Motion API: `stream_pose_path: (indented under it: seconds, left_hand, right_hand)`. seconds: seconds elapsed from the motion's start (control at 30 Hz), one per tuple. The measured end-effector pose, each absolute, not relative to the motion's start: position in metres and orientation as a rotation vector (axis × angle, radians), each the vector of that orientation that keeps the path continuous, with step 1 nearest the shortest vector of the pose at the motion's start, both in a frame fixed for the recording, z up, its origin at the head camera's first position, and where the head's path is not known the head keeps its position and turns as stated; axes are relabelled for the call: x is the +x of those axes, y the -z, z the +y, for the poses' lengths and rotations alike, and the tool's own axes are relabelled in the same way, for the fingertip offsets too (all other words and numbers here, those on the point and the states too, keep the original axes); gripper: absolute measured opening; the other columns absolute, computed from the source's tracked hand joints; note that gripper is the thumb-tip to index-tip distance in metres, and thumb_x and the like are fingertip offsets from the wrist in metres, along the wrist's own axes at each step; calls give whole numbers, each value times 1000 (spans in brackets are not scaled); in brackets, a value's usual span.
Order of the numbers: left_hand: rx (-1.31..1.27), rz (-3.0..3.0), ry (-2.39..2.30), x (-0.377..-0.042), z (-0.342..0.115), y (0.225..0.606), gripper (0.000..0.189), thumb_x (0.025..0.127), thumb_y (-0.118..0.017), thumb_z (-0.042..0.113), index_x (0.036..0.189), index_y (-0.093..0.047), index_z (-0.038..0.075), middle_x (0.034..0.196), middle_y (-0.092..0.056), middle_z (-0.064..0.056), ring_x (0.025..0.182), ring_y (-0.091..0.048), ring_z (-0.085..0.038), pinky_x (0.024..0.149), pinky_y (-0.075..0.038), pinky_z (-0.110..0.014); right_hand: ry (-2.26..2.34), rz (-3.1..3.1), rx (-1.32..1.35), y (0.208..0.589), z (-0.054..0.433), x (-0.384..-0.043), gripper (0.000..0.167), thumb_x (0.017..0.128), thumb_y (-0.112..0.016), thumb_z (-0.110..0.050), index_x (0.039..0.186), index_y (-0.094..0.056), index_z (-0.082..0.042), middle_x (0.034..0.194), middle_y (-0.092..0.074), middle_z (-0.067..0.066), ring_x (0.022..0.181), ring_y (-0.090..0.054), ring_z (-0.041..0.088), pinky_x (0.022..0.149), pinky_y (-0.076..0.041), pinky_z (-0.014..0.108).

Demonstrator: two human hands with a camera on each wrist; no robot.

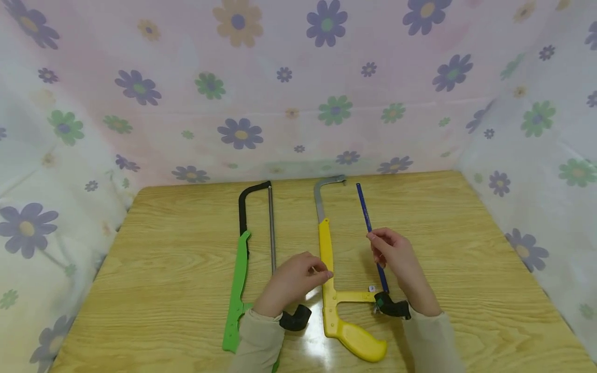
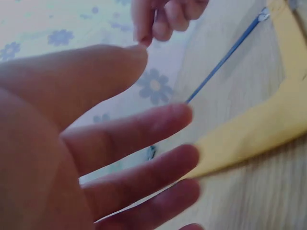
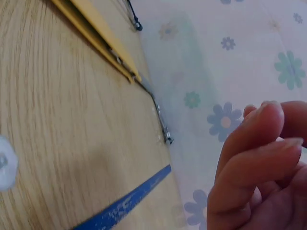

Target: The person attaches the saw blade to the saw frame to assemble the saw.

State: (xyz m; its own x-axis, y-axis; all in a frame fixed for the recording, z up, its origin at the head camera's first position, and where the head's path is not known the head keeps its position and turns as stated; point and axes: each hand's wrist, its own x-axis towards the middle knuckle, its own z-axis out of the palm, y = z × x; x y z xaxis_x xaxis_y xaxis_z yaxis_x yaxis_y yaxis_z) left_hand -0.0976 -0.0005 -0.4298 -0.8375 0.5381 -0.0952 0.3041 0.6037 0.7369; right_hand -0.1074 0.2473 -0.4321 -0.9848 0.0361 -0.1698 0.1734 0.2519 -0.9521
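Note:
A yellow hacksaw frame (image 1: 328, 248) with a grey metal bow lies on the wooden table. Just right of it lies a blue hacksaw blade (image 1: 364, 207), its near end by the frame's lower arm. My right hand (image 1: 396, 256) hovers over the blade with loosely bent fingers; in the right wrist view the blade (image 3: 127, 203) is apart from those fingers, and nothing shows between them. My left hand (image 1: 296, 280) is above the yellow frame's left side. Its fingers look straight and spread in the left wrist view, holding nothing.
Left of the yellow frame lies a green hacksaw (image 1: 239, 280) with a black bow and a grey blade, partly behind the left arm. A small white round piece (image 1: 371, 288) is at the yellow arm's end. Flowered cloth (image 1: 280, 103) surrounds the table (image 1: 163, 269).

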Motion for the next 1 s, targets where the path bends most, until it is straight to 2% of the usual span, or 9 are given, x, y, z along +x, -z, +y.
stream_pose_path:
  seconds: [0.13, 0.23, 0.4, 0.57, 0.67, 0.77, 0.9, 1.0]
  left_hand:
    - [671, 2612, -1053, -93, 11, 427, 28, 85, -51, 51, 88, -66, 27, 95, -55, 7, 78, -47, -9, 60, -39, -24]
    - [675, 2638, -1045, -90, 18, 425, 26, 85, -52, 49, 88, -66, 27, 96, -55, 8, 81, -48, -10, 61, -40, -24]
    - [731, 2602, -1022, -87, 31, 427, 27, 86, -52, 47, 93, -66, 25, 90, -59, 14, 76, -53, -2, 63, -42, -22]
    - [833, 2520, -991, -81, 47, 431, 35, 86, -50, 50, 104, -66, 24, 95, -62, 15, 74, -54, 5, 63, -43, -18]
    - [861, 2527, -972, -78, 52, 434, 33, 86, -51, 48, 104, -66, 24, 97, -62, 15, 74, -55, 4, 63, -43, -17]
    - [863, 2564, -917, -76, 54, 436, 31, 85, -52, 48, 101, -67, 25, 96, -61, 15, 76, -56, 2, 62, -43, -18]
    - [882, 2594, -827, -72, 57, 439, 35, 83, -51, 53, 101, -67, 28, 95, -61, 17, 79, -56, 1, 61, -44, -20]
    - [915, 2602, -802, -70, 59, 440, 37, 83, -50, 56, 102, -67, 29, 95, -61, 18, 82, -56, 1, 61, -44, -21]
  right_hand:
    - [1860, 2369, 254, 437, 254, -111, 47, 89, -51, -38, 114, -50, 2, 87, -52, 21, 59, -51, 21, 50, -44, 30]
    - [1830, 2358, 269, 441, 260, -113, 47, 90, -49, -38, 119, -50, 0, 97, -52, 23, 65, -53, 17, 56, -46, 30]
    - [1711, 2430, 281, 446, 271, -112, 48, 92, -47, -35, 125, -46, 0, 110, -53, 21, 83, -57, 19, 69, -48, 28]
    - [1692, 2415, 325, 448, 277, -109, 50, 92, -48, -34, 129, -41, 1, 119, -50, 21, 97, -57, 25, 79, -46, 29]
    - [1588, 2471, 322, 451, 276, -110, 52, 92, -48, -35, 129, -41, 1, 120, -50, 20, 100, -55, 27, 81, -46, 33]
    - [1394, 2566, 267, 454, 274, -112, 55, 90, -50, -36, 129, -41, 2, 115, -52, 18, 97, -53, 26, 76, -46, 33]
    - [1129, 2673, 153, 457, 272, -113, 61, 86, -57, -34, 129, -39, 6, 105, -52, 16, 91, -50, 25, 72, -42, 35]
    - [992, 2727, 112, 457, 270, -112, 63, 82, -63, -30, 129, -40, 5, 102, -49, 16, 89, -47, 26, 73, -41, 38]
